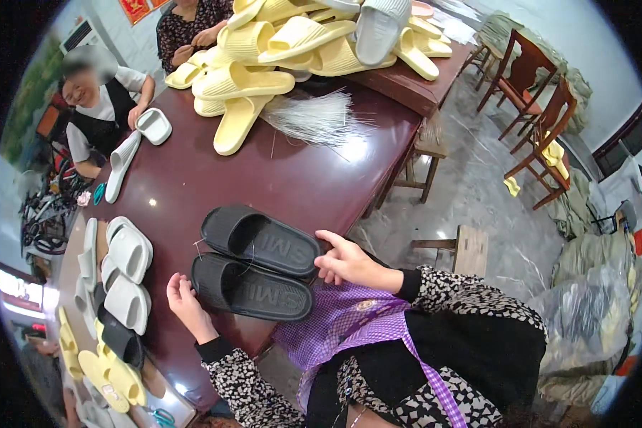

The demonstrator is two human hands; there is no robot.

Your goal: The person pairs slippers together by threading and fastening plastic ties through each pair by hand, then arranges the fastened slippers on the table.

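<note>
Two black slide slippers lie side by side at the near edge of a dark red-brown table. My left hand rests at the toe end of the nearer black slipper, fingers curled against it. My right hand touches the heel ends of both slippers, fingers spread over them. A thin thread shows near the slippers' left ends. I wear a patterned black-and-white top and a purple checked apron.
A heap of pale yellow slippers and a bundle of thin white ties lie at the table's far end. Light grey slippers and yellow ones crowd the left. Two people sit across the table, one handling grey slippers. Wooden chairs and a stool stand right.
</note>
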